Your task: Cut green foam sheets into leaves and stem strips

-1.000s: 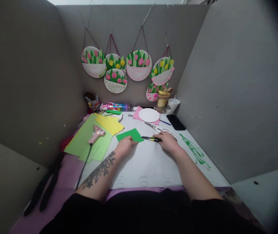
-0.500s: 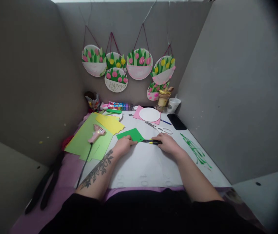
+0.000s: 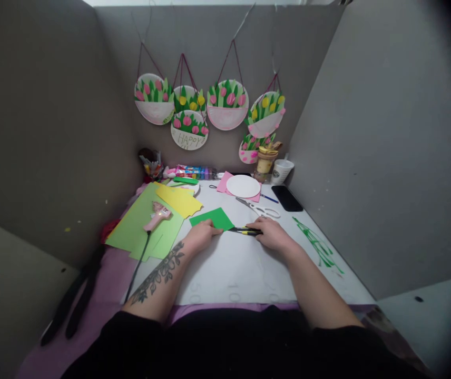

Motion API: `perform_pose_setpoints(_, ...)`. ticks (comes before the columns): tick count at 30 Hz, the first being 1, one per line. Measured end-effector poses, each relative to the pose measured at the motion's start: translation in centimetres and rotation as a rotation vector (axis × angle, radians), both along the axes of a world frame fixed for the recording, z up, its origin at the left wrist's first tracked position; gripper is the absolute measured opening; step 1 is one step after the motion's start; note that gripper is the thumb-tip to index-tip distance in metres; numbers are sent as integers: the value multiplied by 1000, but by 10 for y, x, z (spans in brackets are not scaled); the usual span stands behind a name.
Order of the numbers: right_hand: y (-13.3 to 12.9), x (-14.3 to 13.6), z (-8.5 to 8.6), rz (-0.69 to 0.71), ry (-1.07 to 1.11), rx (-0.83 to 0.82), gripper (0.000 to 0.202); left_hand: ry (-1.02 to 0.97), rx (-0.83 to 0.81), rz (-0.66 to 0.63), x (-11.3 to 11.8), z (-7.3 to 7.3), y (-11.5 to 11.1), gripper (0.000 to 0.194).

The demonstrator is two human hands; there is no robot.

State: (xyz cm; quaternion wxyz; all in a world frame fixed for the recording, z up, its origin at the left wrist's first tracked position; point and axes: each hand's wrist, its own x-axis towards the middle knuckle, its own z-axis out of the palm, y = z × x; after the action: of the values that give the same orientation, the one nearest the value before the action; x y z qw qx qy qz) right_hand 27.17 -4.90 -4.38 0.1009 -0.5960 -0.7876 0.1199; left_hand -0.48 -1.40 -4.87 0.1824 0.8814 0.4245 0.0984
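The hands were apart: the left hand (image 3: 199, 236), its pinch unclear, lay on the near edge of the green paper (image 3: 213, 216), while the right hand (image 3: 274, 232) gripped the black-and-yellow tool (image 3: 244, 231), lying sideways, tip by the paper's right corner.

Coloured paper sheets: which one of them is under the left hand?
The dark green sheet: the left hand is on its near edge, while the light green sheet, yellow sheet and pink sheet are untouched.
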Motion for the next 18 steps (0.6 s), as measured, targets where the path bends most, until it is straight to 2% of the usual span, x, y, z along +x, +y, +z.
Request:
perform_pose_setpoints(11, -2, -7, 5, 25, -8, -22, 56, -56, -6, 64, 1, -9, 2, 41)
perform_pose_setpoints(14, -3, -11, 6, 40, -24, -19, 56, -57, -5, 86, 1, -8, 2, 41)
perform_pose_setpoints(18, -4, -16, 7, 67, -35, -22, 57, -15, 31, 50, 3, -4, 0, 41)
